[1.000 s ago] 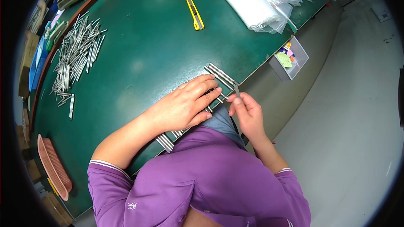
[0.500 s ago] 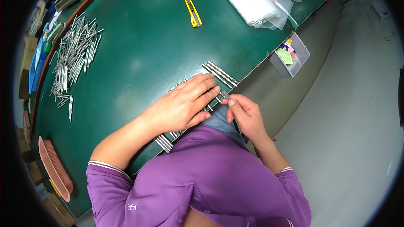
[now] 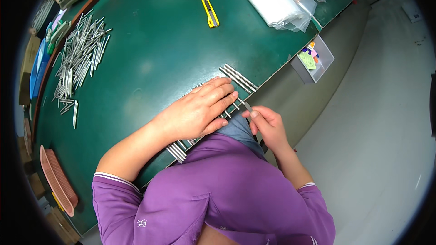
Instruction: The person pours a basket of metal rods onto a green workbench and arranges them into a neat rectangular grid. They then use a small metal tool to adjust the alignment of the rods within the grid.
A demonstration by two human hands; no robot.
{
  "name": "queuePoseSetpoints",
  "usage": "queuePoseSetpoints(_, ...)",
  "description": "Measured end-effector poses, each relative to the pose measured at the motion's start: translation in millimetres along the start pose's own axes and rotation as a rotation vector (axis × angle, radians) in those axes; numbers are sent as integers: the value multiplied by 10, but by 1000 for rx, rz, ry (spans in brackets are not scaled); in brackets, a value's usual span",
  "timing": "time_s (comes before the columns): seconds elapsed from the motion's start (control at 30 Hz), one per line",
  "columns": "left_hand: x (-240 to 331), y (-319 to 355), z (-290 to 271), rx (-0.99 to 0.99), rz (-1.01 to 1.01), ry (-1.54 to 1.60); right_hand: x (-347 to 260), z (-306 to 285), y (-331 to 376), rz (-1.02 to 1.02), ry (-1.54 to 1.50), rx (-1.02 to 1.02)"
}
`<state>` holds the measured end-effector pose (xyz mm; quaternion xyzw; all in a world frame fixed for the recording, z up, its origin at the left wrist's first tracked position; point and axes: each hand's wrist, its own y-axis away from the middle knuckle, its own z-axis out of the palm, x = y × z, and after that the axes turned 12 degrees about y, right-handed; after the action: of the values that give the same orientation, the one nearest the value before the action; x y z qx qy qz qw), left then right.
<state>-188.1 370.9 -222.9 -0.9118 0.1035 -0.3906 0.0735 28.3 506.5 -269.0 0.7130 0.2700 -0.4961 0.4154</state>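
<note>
My left hand [image 3: 200,109] lies flat across a row of metal rods at the table's near edge, fingers stretched out over them and hiding most of their length. Rod ends stick out past the edge below its fingers. Just off the edge, my right hand [image 3: 268,124] pinches a small flat grey metal blade [image 3: 247,106], whose tip is at the end of a rod beside the left fingertips; whether they touch I cannot tell. Several rods [image 3: 238,78] lie side by side to the right of the left hand, and another group [image 3: 176,152] lies near its wrist.
On the green table [image 3: 150,31] a loose heap of metal rods [image 3: 81,59] lies at the left. A yellow utility knife [image 3: 209,10] and clear plastic bags [image 3: 268,2] lie farther back. A pink basket [image 3: 58,181] is at the left; a grey bin [image 3: 324,59] hangs beside the right edge.
My right hand has drawn slightly down and away from the rods, and more of the blade shows. My left hand stays in place on the rods.
</note>
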Motion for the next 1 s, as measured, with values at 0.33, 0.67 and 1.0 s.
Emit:
queuePoseSetpoints(0.33,-1,16,-11,-17,-20,21,-47,60,-25,-43,-22,-19)
queuePoseSetpoints(0.67,3,-13,-30,-3,9,9,24,5,-3,-31,-12,-15)
queuePoseSetpoints(1.0,-23,-19,20,-3,1,-22,-88,261,-65,-88,-49,219)
